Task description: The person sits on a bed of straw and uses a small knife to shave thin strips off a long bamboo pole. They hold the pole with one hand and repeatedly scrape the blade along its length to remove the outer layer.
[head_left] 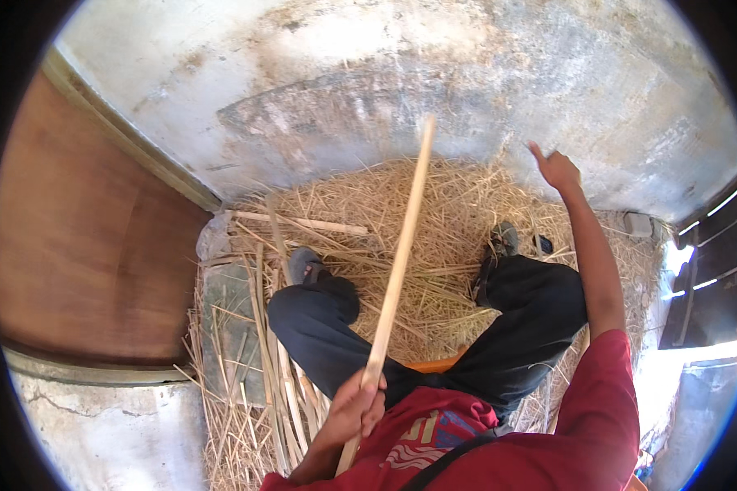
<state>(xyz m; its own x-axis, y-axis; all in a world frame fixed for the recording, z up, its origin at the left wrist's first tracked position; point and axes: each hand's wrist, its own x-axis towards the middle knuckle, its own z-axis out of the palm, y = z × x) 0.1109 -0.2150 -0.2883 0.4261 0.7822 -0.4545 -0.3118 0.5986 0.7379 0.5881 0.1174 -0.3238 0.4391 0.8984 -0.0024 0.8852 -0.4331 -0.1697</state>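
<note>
My left hand [356, 407] is closed around the lower part of a long, pale bamboo strip [403, 258]. The strip slants up and away from my lap, its far tip in front of the wall. Well out to the right, my right hand [560, 170] is raised at the end of a stretched arm, near the wall. One digit points out from it toward the upper left; the other fingers are partly hidden. Nothing shows in that hand.
Straw-like shavings [434, 213] cover the floor around my feet. More bamboo strips [282, 393] lie by my left leg, beside a grey slab [231, 327]. A stained wall [368, 98] rises ahead; a brown panel [98, 237] stands at left. Part of an orange thing [434, 365] shows beneath me.
</note>
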